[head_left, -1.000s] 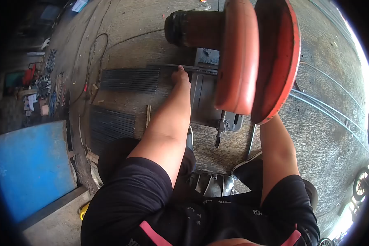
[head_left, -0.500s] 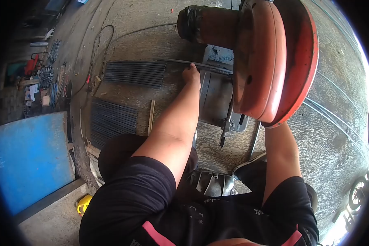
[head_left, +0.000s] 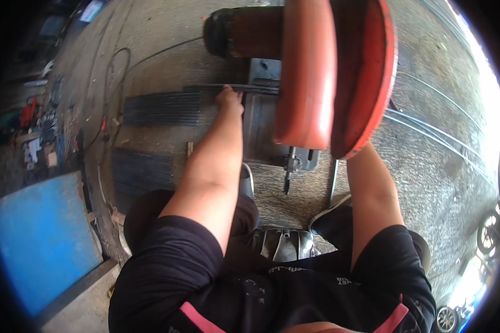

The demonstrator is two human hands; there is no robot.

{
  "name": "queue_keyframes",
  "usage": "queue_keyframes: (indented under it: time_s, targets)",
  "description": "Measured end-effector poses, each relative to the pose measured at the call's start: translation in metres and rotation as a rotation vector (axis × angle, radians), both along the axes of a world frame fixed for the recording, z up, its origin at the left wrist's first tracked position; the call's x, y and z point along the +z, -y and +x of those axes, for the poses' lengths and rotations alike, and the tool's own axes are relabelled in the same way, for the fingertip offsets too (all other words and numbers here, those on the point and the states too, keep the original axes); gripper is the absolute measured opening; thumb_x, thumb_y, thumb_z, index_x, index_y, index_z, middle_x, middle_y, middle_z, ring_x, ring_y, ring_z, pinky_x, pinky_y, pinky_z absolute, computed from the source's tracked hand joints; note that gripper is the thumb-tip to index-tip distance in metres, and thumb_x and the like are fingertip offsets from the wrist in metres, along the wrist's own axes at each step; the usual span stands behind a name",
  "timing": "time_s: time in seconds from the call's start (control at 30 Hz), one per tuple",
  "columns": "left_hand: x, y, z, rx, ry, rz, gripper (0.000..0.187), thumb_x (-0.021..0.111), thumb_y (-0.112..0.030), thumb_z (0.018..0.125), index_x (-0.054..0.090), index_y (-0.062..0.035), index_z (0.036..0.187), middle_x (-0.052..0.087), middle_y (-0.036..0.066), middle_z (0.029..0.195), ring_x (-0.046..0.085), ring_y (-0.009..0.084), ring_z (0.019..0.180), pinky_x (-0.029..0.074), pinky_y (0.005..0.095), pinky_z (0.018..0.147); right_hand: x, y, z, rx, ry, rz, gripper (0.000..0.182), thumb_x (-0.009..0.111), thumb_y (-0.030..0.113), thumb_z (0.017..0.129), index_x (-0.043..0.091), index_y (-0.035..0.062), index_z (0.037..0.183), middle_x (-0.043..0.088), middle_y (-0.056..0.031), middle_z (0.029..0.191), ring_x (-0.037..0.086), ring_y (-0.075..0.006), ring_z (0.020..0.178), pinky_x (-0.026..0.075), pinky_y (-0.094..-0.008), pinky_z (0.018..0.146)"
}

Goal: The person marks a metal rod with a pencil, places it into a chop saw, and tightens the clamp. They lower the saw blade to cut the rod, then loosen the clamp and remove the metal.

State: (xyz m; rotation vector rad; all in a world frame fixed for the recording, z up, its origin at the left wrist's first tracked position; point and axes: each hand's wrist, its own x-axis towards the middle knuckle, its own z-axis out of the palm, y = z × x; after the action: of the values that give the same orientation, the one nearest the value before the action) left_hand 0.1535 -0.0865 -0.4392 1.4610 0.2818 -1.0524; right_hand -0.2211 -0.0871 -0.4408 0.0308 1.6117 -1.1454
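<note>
A large red cut-off machine with a round guard (head_left: 308, 77) stands in front of me, its dark-ended motor (head_left: 244, 33) to the left. My left hand (head_left: 229, 99) is closed on dark metal rods (head_left: 255, 87) that run into the machine just above its grey base (head_left: 258, 125). A clamp screw (head_left: 290, 164) sticks out of the near side of the base. My right forearm (head_left: 372, 183) reaches up behind the red guard, which hides the right hand.
Two bundles of dark rods, an upper one (head_left: 161, 108) and a lower one (head_left: 141, 169), lie on the floor at left. A blue panel (head_left: 44, 238) is at far left, tools (head_left: 47, 130) above it. Long thin rods (head_left: 439, 139) lie at right.
The view has shifted, so the machine, rods and floor items appear further left. The red guard now covers more of the base. My left hand is still at the rods.
</note>
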Motion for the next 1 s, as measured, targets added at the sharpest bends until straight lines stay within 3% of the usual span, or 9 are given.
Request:
queue_keyframes:
  time_s: [0.3,0.53,0.63,0.67,0.77,0.83,0.9,0.97,1.0]
  targets:
    - [0.038,-0.007,-0.01,0.017,0.078,-0.03,0.04,0.046,-0.025,0.1,0.046,0.0025,0.128,0.047,0.018,0.132,0.054,0.031,0.115,0.054,0.0392,0.094,0.027,-0.013,0.001,-0.023,0.047,0.036,0.036,0.056,0.035,0.095,0.05,0.0092,0.07,0.043,-0.0007,0.054,0.037,-0.0131,0.04,0.031,-0.0288,0.036]
    - [0.04,-0.006,-0.009,0.022,0.114,-0.032,0.038,0.047,-0.024,0.099,0.047,0.0038,0.125,0.05,0.018,0.127,0.057,0.0294,0.11,0.057,0.038,0.089,0.022,-0.018,-0.005,-0.094,0.046,-0.01,0.037,0.058,0.036,0.094,0.052,0.0077,0.071,0.042,-0.001,0.054,0.037,-0.0148,0.041,0.033,-0.0318,0.037]
    - [0.036,-0.007,-0.009,0.015,0.113,-0.055,0.038,0.046,-0.024,0.099,0.047,0.005,0.124,0.051,0.018,0.126,0.057,0.0295,0.11,0.058,0.0375,0.089,0.04,-0.023,-0.009,0.152,0.249,-0.19,0.037,0.062,0.039,0.09,0.057,0.0024,0.088,0.057,-0.0098,0.074,0.053,-0.0189,0.055,0.046,-0.035,0.047]
    - [0.036,-0.007,-0.009,0.016,0.123,-0.052,0.039,0.046,-0.024,0.099,0.047,0.0057,0.124,0.051,0.018,0.126,0.057,0.0295,0.111,0.058,0.0372,0.089,0.051,-0.003,0.019,-0.041,-0.368,0.299,0.045,0.065,0.041,0.087,0.055,-0.0003,0.101,0.057,-0.0155,0.093,0.058,-0.0237,0.07,0.05,-0.0376,0.057]
    - [0.064,-0.009,-0.022,0.05,0.124,0.035,0.041,0.047,-0.026,0.099,0.047,0.0059,0.125,0.051,0.019,0.127,0.057,0.0293,0.111,0.057,0.0375,0.089,0.128,0.003,-0.001,-0.068,-0.483,0.456,0.07,0.067,0.044,0.081,0.044,-0.0071,0.124,0.047,-0.0238,0.13,0.058,-0.0362,0.103,0.052,-0.0425,0.082]
    - [0.037,-0.001,-0.011,0.042,0.112,0.051,0.042,0.048,-0.026,0.099,0.047,0.0059,0.126,0.051,0.019,0.128,0.057,0.0293,0.112,0.057,0.0375,0.089,0.114,0.038,-0.023,-0.027,-0.357,-0.114,0.052,0.062,0.038,0.085,0.056,-0.0108,0.101,0.061,-0.0167,0.096,0.057,-0.0246,0.079,0.049,-0.0391,0.07]
    - [0.017,0.004,-0.004,0.042,0.093,0.071,0.043,0.048,-0.027,0.099,0.046,0.0058,0.127,0.05,0.019,0.129,0.056,0.0293,0.112,0.057,0.0375,0.089,0.247,0.03,0.002,0.006,-0.397,-0.505,0.034,0.06,0.026,0.086,0.058,-0.0074,0.089,0.055,-0.0111,0.075,0.053,-0.0214,0.068,0.045,-0.0385,0.065]
    - [0.01,0.002,-0.006,0.046,0.15,0.004,0.046,0.048,-0.028,0.099,0.046,0.0076,0.127,0.049,0.02,0.131,0.056,0.0297,0.112,0.057,0.0378,0.09,0.344,0.013,0.025,0.3,-0.633,-0.747,0.036,0.056,0.019,0.085,0.054,-0.0078,0.108,0.057,-0.0182,0.086,0.059,-0.0315,0.078,0.048,-0.0429,0.076]
    - [0.03,-0.002,-0.012,0.029,0.157,0.028,0.046,0.048,-0.029,0.099,0.047,0.0085,0.126,0.051,0.02,0.129,0.057,0.0297,0.112,0.056,0.0375,0.09,0.389,-0.003,0.037,0.396,-0.459,-0.853,0.04,0.056,0.03,0.088,0.054,0.0029,0.118,0.046,-0.0181,0.116,0.048,-0.0332,0.104,0.043,-0.0425,0.089]
